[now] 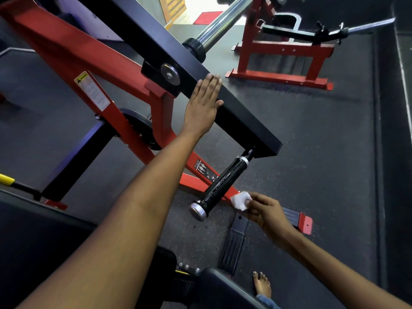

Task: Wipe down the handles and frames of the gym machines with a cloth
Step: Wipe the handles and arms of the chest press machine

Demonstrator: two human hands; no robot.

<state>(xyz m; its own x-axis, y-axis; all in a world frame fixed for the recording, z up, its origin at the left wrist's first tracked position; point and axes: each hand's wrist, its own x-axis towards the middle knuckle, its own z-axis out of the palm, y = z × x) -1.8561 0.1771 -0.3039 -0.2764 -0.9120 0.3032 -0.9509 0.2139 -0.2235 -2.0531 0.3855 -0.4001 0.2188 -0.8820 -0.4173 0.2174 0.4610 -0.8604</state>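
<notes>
Dark rubber gym floor [312,152]. White cloth [240,200] pinched in right hand [265,211], fingers curled, just beside the black handle [219,186] near its lower end. Left hand [204,103] flat, fingers straight, on black bar [245,121]. Red frame [89,70] behind. Bare foot [263,285] below.

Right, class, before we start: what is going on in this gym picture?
A person is cleaning a gym machine. The left hand lies flat on the black lever arm, apparently steadying it. The right hand pinches a small white cloth beside the lower end of the black handle; whether the cloth touches the handle is unclear. A bare foot stands on the rubber floor.
</notes>
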